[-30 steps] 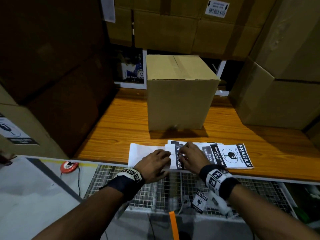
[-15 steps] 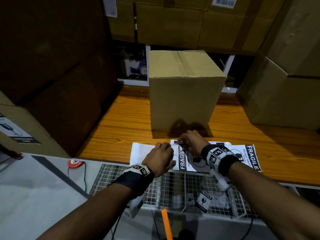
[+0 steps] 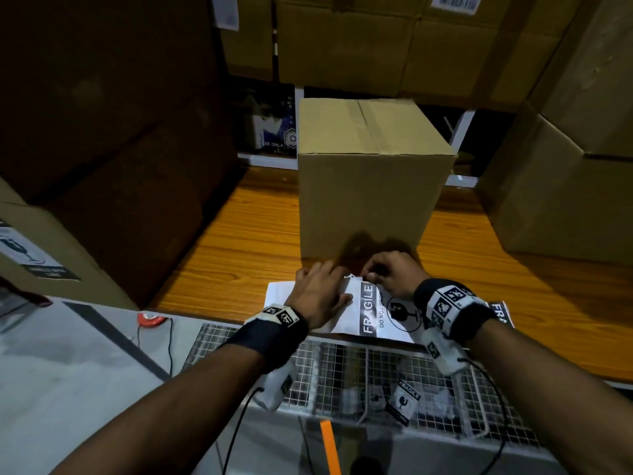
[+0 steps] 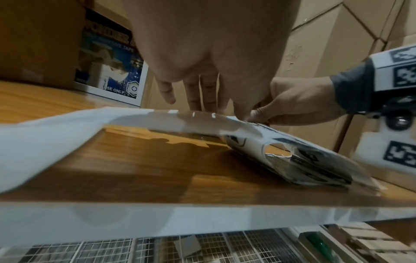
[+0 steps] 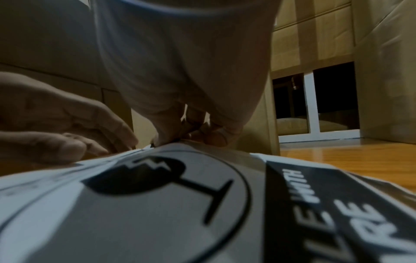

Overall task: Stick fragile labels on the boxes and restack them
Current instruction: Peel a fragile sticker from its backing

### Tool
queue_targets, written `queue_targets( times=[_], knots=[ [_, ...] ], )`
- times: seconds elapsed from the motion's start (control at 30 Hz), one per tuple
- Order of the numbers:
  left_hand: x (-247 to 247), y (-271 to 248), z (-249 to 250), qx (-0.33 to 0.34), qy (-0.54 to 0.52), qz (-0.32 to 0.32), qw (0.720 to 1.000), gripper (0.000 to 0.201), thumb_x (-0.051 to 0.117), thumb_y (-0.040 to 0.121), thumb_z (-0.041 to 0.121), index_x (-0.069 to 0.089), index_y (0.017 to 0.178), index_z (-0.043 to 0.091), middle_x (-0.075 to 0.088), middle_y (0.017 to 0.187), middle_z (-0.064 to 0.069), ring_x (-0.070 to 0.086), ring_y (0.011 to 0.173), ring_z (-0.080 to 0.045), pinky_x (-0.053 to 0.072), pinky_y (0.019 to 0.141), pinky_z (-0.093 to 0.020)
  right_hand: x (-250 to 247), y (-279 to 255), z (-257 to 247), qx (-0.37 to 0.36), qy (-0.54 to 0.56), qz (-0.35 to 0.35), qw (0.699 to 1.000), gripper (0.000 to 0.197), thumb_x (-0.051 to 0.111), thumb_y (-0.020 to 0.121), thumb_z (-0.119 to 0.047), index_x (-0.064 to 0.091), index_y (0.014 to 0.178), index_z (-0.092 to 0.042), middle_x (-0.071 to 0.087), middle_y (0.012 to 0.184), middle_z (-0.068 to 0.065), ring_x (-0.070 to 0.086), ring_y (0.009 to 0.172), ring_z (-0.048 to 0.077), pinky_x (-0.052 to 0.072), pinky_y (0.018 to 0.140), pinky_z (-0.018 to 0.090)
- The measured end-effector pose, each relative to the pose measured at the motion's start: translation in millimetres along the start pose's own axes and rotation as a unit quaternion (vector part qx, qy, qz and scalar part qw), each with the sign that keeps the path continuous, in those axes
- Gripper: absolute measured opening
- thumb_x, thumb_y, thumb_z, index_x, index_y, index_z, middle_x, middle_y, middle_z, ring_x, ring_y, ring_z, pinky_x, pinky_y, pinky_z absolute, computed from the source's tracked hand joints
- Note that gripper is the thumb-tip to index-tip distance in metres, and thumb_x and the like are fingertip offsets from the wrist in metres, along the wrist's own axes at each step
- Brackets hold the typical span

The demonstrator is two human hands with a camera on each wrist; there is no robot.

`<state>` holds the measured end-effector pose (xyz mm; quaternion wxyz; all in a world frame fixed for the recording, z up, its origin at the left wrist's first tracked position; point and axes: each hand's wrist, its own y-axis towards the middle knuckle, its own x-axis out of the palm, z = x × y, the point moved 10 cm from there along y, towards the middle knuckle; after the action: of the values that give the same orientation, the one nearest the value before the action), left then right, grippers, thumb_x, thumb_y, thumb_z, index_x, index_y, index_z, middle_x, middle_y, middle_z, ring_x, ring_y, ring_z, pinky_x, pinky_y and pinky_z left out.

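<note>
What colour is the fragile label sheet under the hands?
The fragile label sheet is white with black bands, white lettering and a black broken-glass symbol, clearest in the head view.

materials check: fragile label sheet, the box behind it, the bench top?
Fragile label sheet: looks like glossy printed paper on a backing; it bends and catches highlights in the left wrist view. Adhesive not visible.
Box: plain brown cardboard, matte, with a tape strip along the top seam.
Bench top: wood-grain surface with a sheen; solid wood or laminate can't be told.
</note>
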<state>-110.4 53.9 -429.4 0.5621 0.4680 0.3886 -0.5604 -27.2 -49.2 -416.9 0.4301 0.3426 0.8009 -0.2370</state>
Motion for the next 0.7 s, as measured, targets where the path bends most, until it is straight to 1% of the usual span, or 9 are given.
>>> queue_targets(
  times=[0.1, 0.2, 0.27, 0.33, 0.47, 0.5, 0.57, 0.63, 0.7],
  knots=[
    [7.0, 3.4, -1.3, -0.009, -0.046, -0.025, 0.999, 0.036, 0.059, 0.095, 0.039, 0.051, 0.126, 0.022, 0.045, 0.130, -0.004, 0.049, 0.118, -0.029, 0.034, 0.098, -0.042, 1.0, -1.3, 0.5, 0.001, 0.008, 0.000, 1.000, 0.008, 0.064, 0.094, -0.012, 0.071, 0.094, -0.016, 0.068, 0.092, -0.007, 0.061, 0.091, 0.009, 0.041, 0.079, 0.020],
    [3.6, 4.2, -0.9, -0.024, -0.076, -0.014, 0.997, 0.026, 0.062, 0.093, 0.035, 0.053, 0.116, 0.026, 0.045, 0.122, -0.001, 0.055, 0.108, -0.027, 0.034, 0.095, -0.041, -1.6, -3.5, 0.6, -0.004, 0.012, 0.012, 1.000, 0.007, 0.065, 0.094, -0.014, 0.071, 0.096, -0.017, 0.071, 0.097, -0.003, 0.063, 0.090, 0.011, 0.046, 0.078, 0.023],
    [1.2, 4.1, 0.6, -0.036, -0.073, -0.011, 0.997, 0.028, 0.063, 0.092, 0.034, 0.053, 0.118, 0.027, 0.052, 0.119, 0.000, 0.055, 0.109, -0.025, 0.033, 0.090, -0.040, -3.3, -5.5, 1.5, -0.010, 0.003, 0.024, 1.000, 0.012, 0.067, 0.093, -0.014, 0.071, 0.103, -0.016, 0.068, 0.102, -0.001, 0.063, 0.092, 0.014, 0.048, 0.081, 0.026],
    [4.4, 5.0, 0.4, -0.052, -0.081, -0.027, 0.995, 0.031, 0.064, 0.093, 0.032, 0.053, 0.121, 0.027, 0.063, 0.117, 0.002, 0.056, 0.112, -0.023, 0.031, 0.087, -0.039, -4.3, -8.4, 4.5, -0.016, -0.017, 0.051, 0.998, 0.020, 0.068, 0.091, -0.015, 0.069, 0.111, -0.017, 0.061, 0.108, 0.000, 0.058, 0.094, 0.015, 0.044, 0.082, 0.025],
    [13.0, 3.5, 1.1, -0.061, -0.100, -0.051, 0.992, 0.023, 0.063, 0.094, 0.026, 0.057, 0.117, 0.026, 0.070, 0.104, 0.005, 0.057, 0.113, -0.021, 0.029, 0.084, -0.038, -7.5, -25.6, 5.2, -0.020, -0.040, 0.119, 0.992, 0.016, 0.066, 0.093, -0.018, 0.067, 0.109, -0.017, 0.052, 0.103, -0.002, 0.050, 0.091, 0.011, 0.045, 0.085, 0.029],
    [13.8, 3.4, 1.8, -0.063, -0.100, -0.055, 0.991, 0.022, 0.062, 0.095, 0.026, 0.058, 0.116, 0.026, 0.070, 0.103, 0.005, 0.056, 0.114, -0.021, 0.027, 0.083, -0.038, -4.7, -31.7, 3.8, -0.026, -0.045, 0.113, 0.992, 0.015, 0.065, 0.094, -0.020, 0.067, 0.108, -0.017, 0.052, 0.101, -0.004, 0.050, 0.091, 0.011, 0.044, 0.084, 0.029],
    [14.3, 3.2, 0.6, -0.071, -0.108, -0.068, 0.989, 0.021, 0.064, 0.095, 0.025, 0.060, 0.115, 0.026, 0.071, 0.104, 0.005, 0.056, 0.114, -0.020, 0.030, 0.084, -0.037, 9.4, -42.0, 3.3, -0.036, -0.048, 0.054, 0.997, 0.017, 0.063, 0.095, -0.026, 0.066, 0.110, -0.019, 0.053, 0.104, -0.003, 0.051, 0.097, 0.013, 0.041, 0.084, 0.028],
    [13.8, 3.4, -3.6, -0.078, -0.145, -0.081, 0.983, 0.023, 0.070, 0.091, 0.025, 0.063, 0.113, 0.028, 0.071, 0.103, 0.006, 0.061, 0.107, -0.018, 0.039, 0.094, -0.039, 27.4, -48.4, 9.1, -0.035, -0.052, -0.019, 0.998, 0.022, 0.062, 0.095, -0.030, 0.064, 0.116, -0.023, 0.055, 0.115, -0.002, 0.048, 0.110, 0.016, 0.040, 0.091, 0.029],
    [10.3, 4.2, -4.9, -0.067, -0.195, -0.079, 0.975, 0.027, 0.076, 0.087, 0.023, 0.066, 0.111, 0.028, 0.069, 0.096, 0.010, 0.065, 0.095, -0.014, 0.050, 0.094, -0.042, 34.8, -50.4, 16.5, -0.019, -0.043, -0.049, 0.998, 0.028, 0.062, 0.096, -0.029, 0.062, 0.123, -0.025, 0.057, 0.123, -0.001, 0.045, 0.119, 0.018, 0.040, 0.098, 0.033]
  ],
)
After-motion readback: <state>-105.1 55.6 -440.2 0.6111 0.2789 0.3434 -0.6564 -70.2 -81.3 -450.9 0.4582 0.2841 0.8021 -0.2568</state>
